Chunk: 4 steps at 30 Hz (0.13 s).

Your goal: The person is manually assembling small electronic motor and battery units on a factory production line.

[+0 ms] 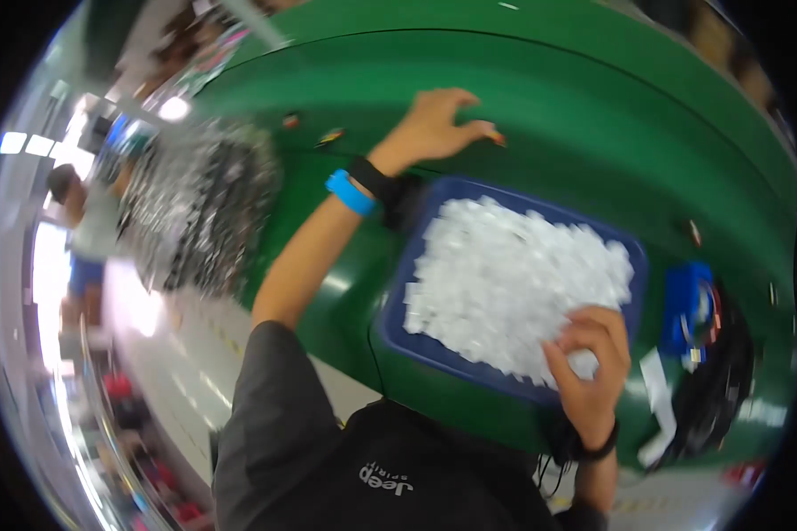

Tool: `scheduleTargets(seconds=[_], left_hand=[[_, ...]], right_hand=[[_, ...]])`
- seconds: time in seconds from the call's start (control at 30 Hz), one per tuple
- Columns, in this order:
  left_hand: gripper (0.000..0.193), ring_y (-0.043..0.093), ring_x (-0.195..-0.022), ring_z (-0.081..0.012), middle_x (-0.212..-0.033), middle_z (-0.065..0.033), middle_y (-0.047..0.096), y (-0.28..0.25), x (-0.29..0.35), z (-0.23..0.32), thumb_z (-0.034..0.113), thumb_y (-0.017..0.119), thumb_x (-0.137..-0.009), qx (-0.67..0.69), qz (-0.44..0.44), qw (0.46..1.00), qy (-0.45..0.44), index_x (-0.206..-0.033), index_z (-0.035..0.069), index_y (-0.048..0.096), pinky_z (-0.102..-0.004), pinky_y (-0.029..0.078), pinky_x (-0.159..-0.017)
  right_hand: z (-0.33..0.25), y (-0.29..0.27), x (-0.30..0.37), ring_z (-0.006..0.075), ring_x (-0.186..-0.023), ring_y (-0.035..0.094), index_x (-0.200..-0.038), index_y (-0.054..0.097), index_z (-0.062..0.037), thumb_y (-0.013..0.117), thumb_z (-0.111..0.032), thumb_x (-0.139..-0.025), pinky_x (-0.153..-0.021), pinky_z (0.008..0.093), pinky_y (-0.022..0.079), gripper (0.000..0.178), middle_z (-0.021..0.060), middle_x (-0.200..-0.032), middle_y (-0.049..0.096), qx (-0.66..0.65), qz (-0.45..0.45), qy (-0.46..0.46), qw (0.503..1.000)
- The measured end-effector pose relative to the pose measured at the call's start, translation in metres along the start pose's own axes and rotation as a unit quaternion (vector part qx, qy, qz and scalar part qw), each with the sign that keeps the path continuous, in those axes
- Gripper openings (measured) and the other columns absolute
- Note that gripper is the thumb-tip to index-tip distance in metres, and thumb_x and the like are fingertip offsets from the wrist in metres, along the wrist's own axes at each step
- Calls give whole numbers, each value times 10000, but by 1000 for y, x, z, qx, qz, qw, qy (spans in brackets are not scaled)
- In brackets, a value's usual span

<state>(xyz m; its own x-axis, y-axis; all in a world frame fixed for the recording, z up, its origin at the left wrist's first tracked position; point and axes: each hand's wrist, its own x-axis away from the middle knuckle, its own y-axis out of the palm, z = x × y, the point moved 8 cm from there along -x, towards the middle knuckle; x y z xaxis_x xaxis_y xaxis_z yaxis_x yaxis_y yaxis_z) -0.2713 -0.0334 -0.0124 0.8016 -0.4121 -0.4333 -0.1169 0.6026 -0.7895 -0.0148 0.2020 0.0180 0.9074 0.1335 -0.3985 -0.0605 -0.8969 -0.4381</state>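
two hands are engaged: white pieces [505, 274] in the blue tray [398, 332] are pinched by the right hand [591, 358], its grip closed on them, while a small orange part [499, 139] on the green worktop [593, 115] is touched by the left hand [438, 124], fingers spread apart.

Left hand [438, 124] stretched far forward, fingers spread; right hand [591, 358] curled, fingertips pinched together

A tray [397, 305] sat on the curved belt [593, 115] straight ahead of the person, with a heap of small pieces [514, 283] lying in it. The right hand [589, 358] rested in the heap at the tray's near right corner, while the left hand [438, 124] lay on the belt behind the tray's far left corner. A box [686, 305] stood just right of the tray, and a second heap of pieces [199, 208] lay well off to the left.
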Motion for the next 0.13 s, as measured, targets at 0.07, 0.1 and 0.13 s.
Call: scheduleTargets(seconds=[0.07,0.1,0.13], left_hand=[[446,621,-1079,-290,-1111,-151,687,-62,30,11,408,760,-846,30,10,997,-66,-1130,72,685,-382,502,-915],[437,602,-1146,-277,-1143,-147,683,-90,46,44,405,759,-849,93,0,990,-108,-1145,93,686,-377,497,-928],[437,602,-1146,-277,-1143,-147,683,-111,59,36,405,759,-849,73,21,989,-127,-1145,93,686,-377,497,-928]], right_hand=[[1,7,1,204,-887,644,-955,653,-19,735,73,-740,-604,248,529,248,147,-1045,653,-23,-18,13,999],[9,7,4,213,-924,643,-971,652,-25,727,73,-737,-624,260,539,265,150,-1087,649,-22,-15,59,998],[15,13,4,254,-943,643,-976,653,-28,725,63,-749,-703,309,545,254,147,-1105,649,-36,-41,86,995]])
